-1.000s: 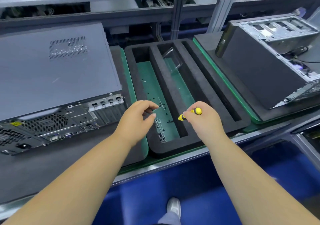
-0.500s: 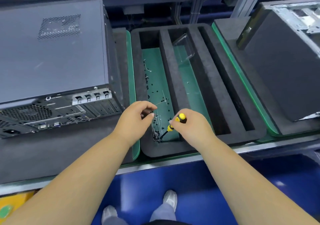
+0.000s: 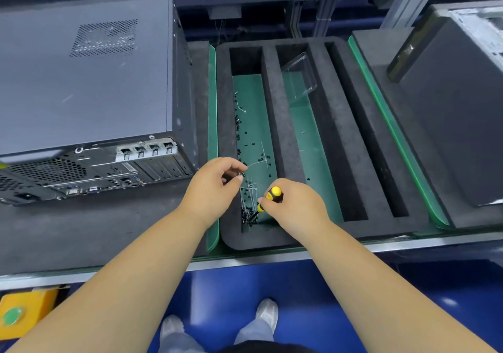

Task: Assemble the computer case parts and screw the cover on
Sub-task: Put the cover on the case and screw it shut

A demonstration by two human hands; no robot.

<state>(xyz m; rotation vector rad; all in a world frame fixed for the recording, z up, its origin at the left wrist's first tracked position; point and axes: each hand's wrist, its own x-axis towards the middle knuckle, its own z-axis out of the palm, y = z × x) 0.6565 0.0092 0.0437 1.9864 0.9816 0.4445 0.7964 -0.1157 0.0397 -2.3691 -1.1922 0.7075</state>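
Blue floor [image 3: 313, 292] below a metal-edged workbench [image 3: 408, 245].

A: Bare forearms, no sleeves, no gloves on the left hand [image 3: 212, 189] or the right hand [image 3: 296, 208]. No rings or watch either.

B: Yep. Down near the bottom edge: light grey-white shoes [image 3: 268, 313], toes rounded, plus blue-grey trouser legs [image 3: 253, 331]. Bit of dark top [image 3: 266, 349] right at the near edge, too cropped for details.

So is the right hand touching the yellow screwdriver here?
Touching. In the head view the right hand has its fingers curled round the handle of the yellow screwdriver, with the tip pointing down into the screws in the foam tray.
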